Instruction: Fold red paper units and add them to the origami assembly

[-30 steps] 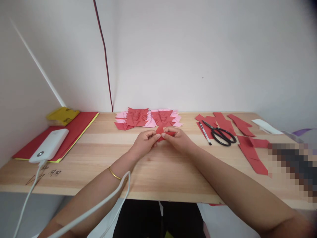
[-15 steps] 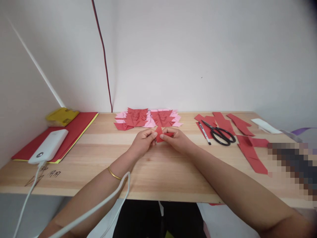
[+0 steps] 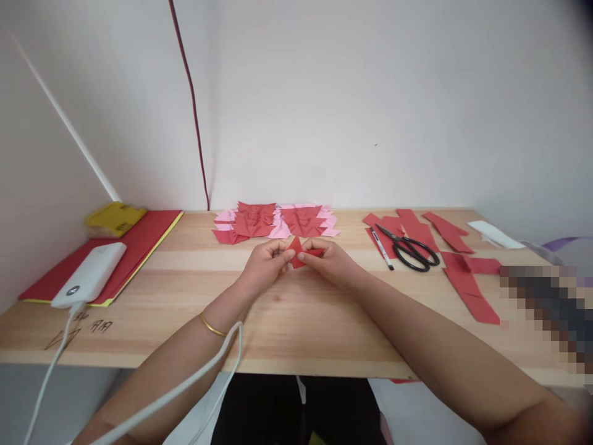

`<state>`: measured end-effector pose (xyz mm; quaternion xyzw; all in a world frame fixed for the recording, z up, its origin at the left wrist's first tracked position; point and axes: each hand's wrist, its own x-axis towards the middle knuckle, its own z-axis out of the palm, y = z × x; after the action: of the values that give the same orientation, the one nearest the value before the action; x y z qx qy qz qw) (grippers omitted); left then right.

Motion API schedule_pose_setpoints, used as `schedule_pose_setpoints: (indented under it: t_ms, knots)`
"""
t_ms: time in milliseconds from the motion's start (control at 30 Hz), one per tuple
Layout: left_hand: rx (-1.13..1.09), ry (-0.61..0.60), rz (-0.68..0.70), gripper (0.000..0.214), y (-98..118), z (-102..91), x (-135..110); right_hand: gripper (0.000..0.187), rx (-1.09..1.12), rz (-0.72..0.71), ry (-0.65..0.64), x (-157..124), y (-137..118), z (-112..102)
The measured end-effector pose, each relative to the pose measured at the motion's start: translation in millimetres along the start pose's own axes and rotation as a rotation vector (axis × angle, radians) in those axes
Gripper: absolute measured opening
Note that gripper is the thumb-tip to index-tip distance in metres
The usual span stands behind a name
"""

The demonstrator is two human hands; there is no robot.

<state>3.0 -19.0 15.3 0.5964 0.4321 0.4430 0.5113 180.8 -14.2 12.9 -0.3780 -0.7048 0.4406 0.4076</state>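
A small folded piece of red paper (image 3: 297,247), pointed at the top, is held between my two hands just above the table. My left hand (image 3: 269,261) pinches its left side between thumb and fingers. On the other side, my right hand (image 3: 327,259) presses its thumb on the paper, with the fingers behind it. Just beyond my fingertips lie rows of folded red paper pieces (image 3: 256,219) and pink paper pieces (image 3: 279,230). The fingers hide part of the held paper.
Black-handled scissors (image 3: 412,252) and a white pen (image 3: 382,248) lie at right among red paper strips (image 3: 470,296). A white power bank (image 3: 90,275) rests on red sheets (image 3: 152,238) at left, with a yellow packet (image 3: 118,219) behind. Its white cable (image 3: 185,383) crosses my left forearm.
Both hands stay in almost the same place, pinching the red paper. The paper's pointed top shows a little more distinctly now. The whole view has shifted very slightly.
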Motion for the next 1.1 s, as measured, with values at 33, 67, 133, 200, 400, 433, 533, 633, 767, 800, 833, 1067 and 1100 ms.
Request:
schedule_pose_setpoints:
  t_ms: [33,67,133,200,400,433,533,633,767,800,833,1067,1100]
  knots:
    - [-0.060,-0.002,-0.005,0.025,-0.5,0.1,0.6,0.021,0.049,-0.010,-0.001,-0.1,-0.1,0.1]
    - [-0.140,-0.010,-0.026,0.028,-1.0,0.1,1.2,0.020,0.110,-0.016,-0.004,-0.3,-0.2,0.3]
    - [-0.322,-0.058,-0.123,0.030,-1.6,-0.3,1.8,0.019,0.229,-0.020,-0.004,-0.8,-0.3,0.6]
    - [-0.473,-0.152,-0.255,0.026,-1.5,-1.2,1.2,0.019,0.281,-0.014,0.012,-1.5,-0.6,0.5]
    - [-0.666,-0.268,-0.377,0.021,1.6,-5.6,-2.3,0.021,0.284,-0.018,-0.024,-1.4,-2.7,0.1]
    - [-0.669,-0.246,-0.363,0.024,2.1,-6.0,-2.1,0.022,0.291,-0.015,-0.018,-0.9,-2.6,0.2]
    - [-0.649,-0.177,-0.316,0.034,2.1,-6.2,-0.2,0.040,0.270,0.016,0.089,1.6,0.7,0.3]
    - [-0.619,-0.091,-0.278,0.030,-0.4,-6.2,2.3,0.040,0.260,0.075,0.196,4.6,8.3,0.1]
    - [-0.621,-0.011,-0.243,0.020,-4.3,-6.2,3.9,0.041,0.340,0.105,0.207,4.8,12.6,1.2]
    - [-0.616,-0.012,-0.241,0.020,-4.6,-5.9,3.8,0.040,0.317,0.093,0.187,4.0,11.3,2.0]
    - [-0.607,-0.020,-0.238,0.019,-4.6,-5.3,3.6,0.037,0.279,0.077,0.158,3.1,9.4,2.9]
    - [-0.393,-0.038,-0.195,0.022,-3.9,1.9,1.4,0.018,0.040,-0.048,0.139,0.6,3.0,6.9]
    - [-0.354,-0.027,-0.181,0.022,-4.5,2.5,1.5,0.017,0.022,-0.049,0.137,0.7,3.6,6.6]
